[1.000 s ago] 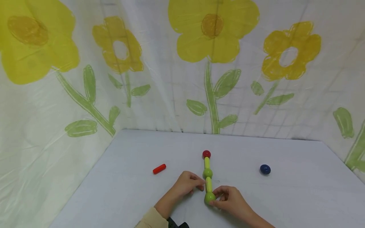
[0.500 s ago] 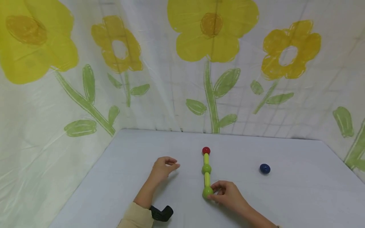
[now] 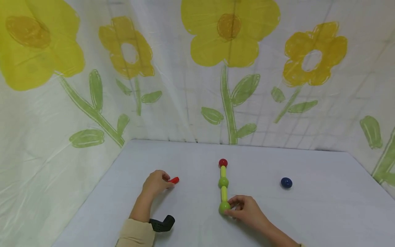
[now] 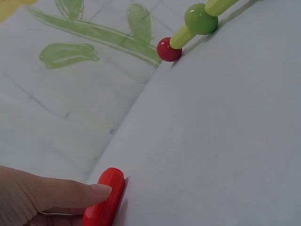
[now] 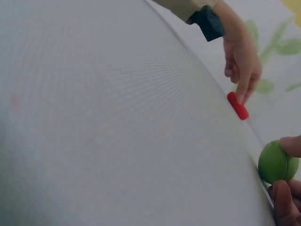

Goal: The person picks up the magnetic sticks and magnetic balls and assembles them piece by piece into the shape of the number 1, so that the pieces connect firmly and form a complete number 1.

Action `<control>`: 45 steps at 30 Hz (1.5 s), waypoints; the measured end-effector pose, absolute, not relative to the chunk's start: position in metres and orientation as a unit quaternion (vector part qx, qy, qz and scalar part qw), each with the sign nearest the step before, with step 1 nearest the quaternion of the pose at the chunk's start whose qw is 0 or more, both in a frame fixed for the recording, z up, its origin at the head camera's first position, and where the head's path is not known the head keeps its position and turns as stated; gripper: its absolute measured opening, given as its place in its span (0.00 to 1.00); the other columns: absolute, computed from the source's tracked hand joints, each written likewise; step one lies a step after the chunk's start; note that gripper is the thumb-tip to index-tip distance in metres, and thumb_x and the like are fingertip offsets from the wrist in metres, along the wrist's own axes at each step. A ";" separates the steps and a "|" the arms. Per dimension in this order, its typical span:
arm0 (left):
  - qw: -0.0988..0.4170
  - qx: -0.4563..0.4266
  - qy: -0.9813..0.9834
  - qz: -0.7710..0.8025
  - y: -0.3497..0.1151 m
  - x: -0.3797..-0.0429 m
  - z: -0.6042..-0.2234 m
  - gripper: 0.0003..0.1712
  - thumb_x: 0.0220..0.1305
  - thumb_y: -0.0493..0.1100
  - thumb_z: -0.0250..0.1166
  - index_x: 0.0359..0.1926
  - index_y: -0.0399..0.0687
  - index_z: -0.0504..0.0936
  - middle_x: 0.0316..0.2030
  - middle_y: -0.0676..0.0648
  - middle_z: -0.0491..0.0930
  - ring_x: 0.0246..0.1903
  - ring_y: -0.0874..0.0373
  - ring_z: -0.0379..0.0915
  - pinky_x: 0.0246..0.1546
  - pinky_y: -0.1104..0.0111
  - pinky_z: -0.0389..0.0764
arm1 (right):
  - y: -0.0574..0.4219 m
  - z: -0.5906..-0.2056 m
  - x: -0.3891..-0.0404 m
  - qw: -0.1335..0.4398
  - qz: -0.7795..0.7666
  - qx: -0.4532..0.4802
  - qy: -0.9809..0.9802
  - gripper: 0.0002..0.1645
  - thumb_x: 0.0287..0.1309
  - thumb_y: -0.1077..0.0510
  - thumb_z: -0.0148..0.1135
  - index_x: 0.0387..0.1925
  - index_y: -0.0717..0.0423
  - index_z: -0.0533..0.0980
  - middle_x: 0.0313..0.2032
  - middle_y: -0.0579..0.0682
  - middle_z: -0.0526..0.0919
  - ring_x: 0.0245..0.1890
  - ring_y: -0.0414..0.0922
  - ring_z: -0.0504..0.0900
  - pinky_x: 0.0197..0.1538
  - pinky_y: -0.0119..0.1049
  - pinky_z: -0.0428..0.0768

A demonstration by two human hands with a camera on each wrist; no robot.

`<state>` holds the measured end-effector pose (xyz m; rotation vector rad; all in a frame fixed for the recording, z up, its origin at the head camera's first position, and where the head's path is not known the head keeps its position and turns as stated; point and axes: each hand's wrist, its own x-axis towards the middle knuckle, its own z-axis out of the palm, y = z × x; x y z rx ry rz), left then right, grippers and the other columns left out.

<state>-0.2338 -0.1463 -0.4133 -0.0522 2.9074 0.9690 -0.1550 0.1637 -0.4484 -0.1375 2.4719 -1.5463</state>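
Note:
My left hand [image 3: 155,183] is at the red stick [image 4: 107,197], thumb on one side and fingers on the other, pinching it on the table. The stick's far end sticks out past my fingertips in the head view. My right hand [image 3: 247,210] holds the nearest green ball [image 3: 224,208] between thumb and fingers. That ball ends a straight chain: a yellow-green stick [image 3: 224,194], a middle green ball [image 3: 223,182], another yellow-green stick [image 3: 223,171] and a red ball [image 3: 223,163] at the far end. The chain lies on the table.
A dark blue ball [image 3: 286,183] lies on the white table [image 3: 197,154], right of the chain. Behind the table hangs a white curtain [image 3: 172,103] with painted yellow flowers. A black device [image 3: 163,224] is strapped to my left wrist.
My left hand has left the chain, moved left and taken hold of the red stick. The chain has slid slightly away from me, my right hand still on its near ball.

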 end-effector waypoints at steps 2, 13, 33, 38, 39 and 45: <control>0.037 -0.017 0.949 0.313 -0.147 -0.234 -0.415 0.13 0.47 0.41 0.72 0.34 0.39 0.82 0.30 0.47 0.81 0.30 0.56 0.73 0.28 0.67 0.70 | 0.163 -0.449 -0.155 0.113 -0.523 -0.041 0.844 0.25 0.44 0.51 0.73 0.39 0.64 0.78 0.31 0.48 0.82 0.21 0.39 0.73 0.24 0.29 0.75; 0.022 -0.012 0.955 0.295 -0.143 -0.238 -0.424 0.10 0.48 0.41 0.71 0.31 0.41 0.81 0.27 0.48 0.79 0.28 0.57 0.71 0.28 0.67 0.69 | 0.163 -0.449 -0.154 0.112 -0.517 -0.011 0.848 0.24 0.43 0.52 0.73 0.39 0.63 0.78 0.30 0.47 0.81 0.20 0.40 0.72 0.24 0.29 0.75; 0.051 0.011 0.925 0.377 -0.137 -0.238 -0.423 0.11 0.51 0.42 0.70 0.34 0.40 0.83 0.28 0.48 0.80 0.27 0.59 0.72 0.25 0.70 0.72 | 0.165 -0.452 -0.156 0.120 -0.520 -0.008 0.846 0.24 0.44 0.51 0.73 0.40 0.63 0.78 0.30 0.47 0.81 0.21 0.40 0.73 0.24 0.30 0.74; 0.064 0.019 0.905 0.420 -0.132 -0.237 -0.422 0.11 0.52 0.41 0.70 0.35 0.39 0.82 0.29 0.47 0.80 0.27 0.59 0.71 0.24 0.70 0.72 | 0.165 -0.451 -0.156 0.121 -0.521 -0.009 0.845 0.24 0.44 0.51 0.73 0.40 0.63 0.78 0.31 0.47 0.81 0.21 0.39 0.73 0.25 0.30 0.75; 0.069 0.018 0.899 0.432 -0.131 -0.236 -0.422 0.12 0.52 0.41 0.69 0.35 0.39 0.82 0.30 0.47 0.80 0.28 0.59 0.71 0.24 0.70 0.72 | 0.166 -0.451 -0.157 0.121 -0.524 -0.010 0.843 0.25 0.44 0.51 0.73 0.40 0.63 0.78 0.31 0.47 0.81 0.21 0.39 0.73 0.25 0.30 0.75; 0.124 0.023 0.862 0.490 -0.120 -0.235 -0.421 0.13 0.54 0.42 0.67 0.37 0.38 0.81 0.28 0.49 0.81 0.27 0.59 0.70 0.22 0.70 0.70 | 0.166 -0.450 -0.159 0.122 -0.540 -0.021 0.833 0.26 0.44 0.50 0.73 0.40 0.64 0.77 0.31 0.48 0.81 0.21 0.39 0.74 0.25 0.30 0.76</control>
